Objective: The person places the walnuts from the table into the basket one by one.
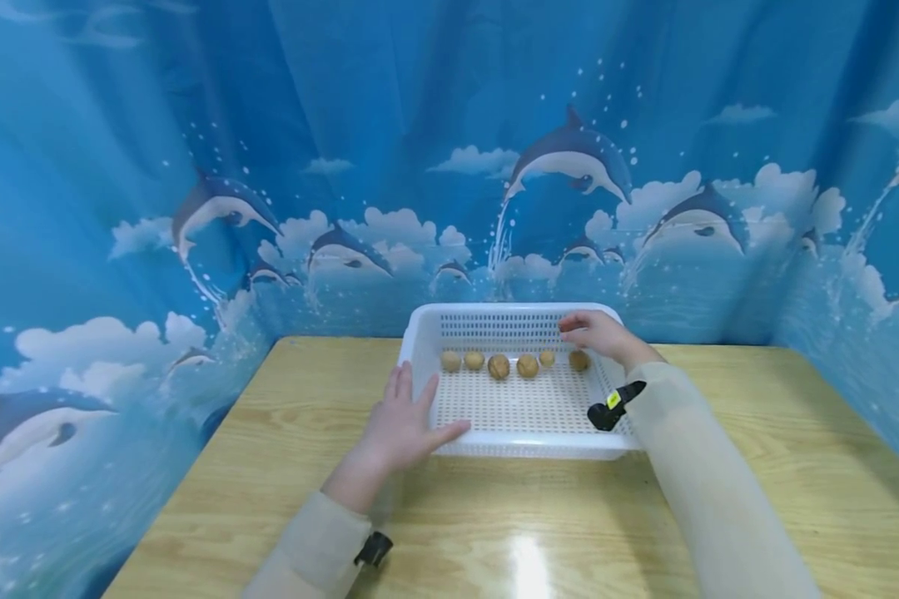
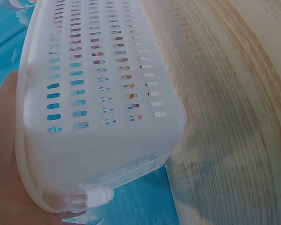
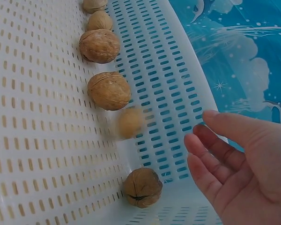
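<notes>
A white perforated plastic basket (image 1: pixel 524 443) holds a row of walnuts and smaller tan nuts along its back side. Two larger wrinkled walnuts (image 3: pixel 109 91) lie mid-row, with a darker walnut (image 3: pixel 143 187) in the right corner. Between them a small round tan nut (image 3: pixel 130 123) shows blurred, as if moving. My right hand (image 1: pixel 599 333) hovers over the basket's back right part, fingers loosely bent and holding nothing. At the left front corner my left hand (image 1: pixel 400 424) lies against the rim with its fingers spread. Seen from the left wrist, the basket's slotted outer wall (image 2: pixel 98 150) hides most of the nuts.
The basket stands on a light wood-grain table (image 1: pixel 509 516) near its back edge. Behind and beside the table hangs a blue curtain (image 1: pixel 419 166) printed with dolphins and clouds. Black wrist cameras (image 1: pixel 374 549) are strapped over the pale sleeves.
</notes>
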The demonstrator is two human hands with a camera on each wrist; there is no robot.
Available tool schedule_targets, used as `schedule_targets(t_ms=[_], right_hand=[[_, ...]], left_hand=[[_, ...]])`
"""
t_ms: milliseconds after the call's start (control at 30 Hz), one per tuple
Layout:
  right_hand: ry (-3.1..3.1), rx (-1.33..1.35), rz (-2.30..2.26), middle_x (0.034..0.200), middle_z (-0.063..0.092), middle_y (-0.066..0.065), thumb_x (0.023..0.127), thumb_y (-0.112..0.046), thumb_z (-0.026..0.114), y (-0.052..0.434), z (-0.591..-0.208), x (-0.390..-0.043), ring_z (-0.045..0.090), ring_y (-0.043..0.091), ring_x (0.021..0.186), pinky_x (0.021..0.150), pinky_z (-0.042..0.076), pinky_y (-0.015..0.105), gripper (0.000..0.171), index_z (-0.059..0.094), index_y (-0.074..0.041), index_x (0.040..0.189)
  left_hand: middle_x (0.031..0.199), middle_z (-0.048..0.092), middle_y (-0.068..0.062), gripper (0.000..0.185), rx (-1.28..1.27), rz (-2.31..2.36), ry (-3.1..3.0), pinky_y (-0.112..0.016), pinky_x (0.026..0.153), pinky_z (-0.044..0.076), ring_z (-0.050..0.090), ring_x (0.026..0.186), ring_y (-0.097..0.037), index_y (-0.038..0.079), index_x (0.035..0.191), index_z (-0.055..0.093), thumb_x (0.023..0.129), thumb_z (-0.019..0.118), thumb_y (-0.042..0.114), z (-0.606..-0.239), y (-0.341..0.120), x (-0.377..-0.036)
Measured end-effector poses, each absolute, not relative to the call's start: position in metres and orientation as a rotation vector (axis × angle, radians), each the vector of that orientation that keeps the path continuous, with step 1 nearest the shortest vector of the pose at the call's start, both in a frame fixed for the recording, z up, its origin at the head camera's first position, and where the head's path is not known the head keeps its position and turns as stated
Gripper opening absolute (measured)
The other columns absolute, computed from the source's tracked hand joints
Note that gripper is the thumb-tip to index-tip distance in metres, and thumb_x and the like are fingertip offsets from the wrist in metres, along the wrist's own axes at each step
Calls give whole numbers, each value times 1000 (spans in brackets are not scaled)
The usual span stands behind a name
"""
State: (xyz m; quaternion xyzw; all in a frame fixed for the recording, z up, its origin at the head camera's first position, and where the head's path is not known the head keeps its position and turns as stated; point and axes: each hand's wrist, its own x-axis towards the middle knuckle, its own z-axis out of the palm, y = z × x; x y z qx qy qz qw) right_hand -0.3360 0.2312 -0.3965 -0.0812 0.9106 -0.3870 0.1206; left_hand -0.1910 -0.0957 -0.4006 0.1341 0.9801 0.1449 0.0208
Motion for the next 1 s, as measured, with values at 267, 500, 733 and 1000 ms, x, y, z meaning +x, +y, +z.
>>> schedule_targets(t_ms=[267, 500, 733, 1000], right_hand=[[2644, -223, -1247, 137, 43, 22, 98, -21, 49, 228, -381, -332, 41, 36, 124, 99, 38, 51, 46, 40, -1, 138], [2536, -278, -1396, 143, 36, 21, 96, -32, 52, 242, -348, -312, 38, 36, 128, 104, 31, 52, 60, 30, -2, 144], [2559, -354, -1331, 143, 37, 20, 91, -44, 55, 262, -330, -273, 38, 37, 127, 101, 32, 56, 71, 30, -3, 144], [2605, -423, -1336, 136, 42, 26, 97, -36, 49, 294, -340, -223, 43, 40, 122, 95, 37, 59, 61, 30, 2, 142]], left_hand=[[152, 0, -25, 94, 417, 472, 3043, -61, 100, 28, 1, 138, -42, 13, 148, 28, 79, 42, 76, -400, -98, -192], [153, -1, -24, 95, 409, 467, 3019, -61, 101, 29, -1, 138, -41, 14, 148, 26, 79, 40, 78, -404, -98, -192], [152, -1, -25, 94, 406, 472, 3031, -61, 100, 29, 0, 138, -42, 12, 148, 28, 79, 40, 76, -401, -99, -190], [153, -2, -22, 95, 399, 497, 3017, -60, 102, 26, -3, 139, -40, 14, 148, 27, 78, 40, 78, -400, -98, -190]])
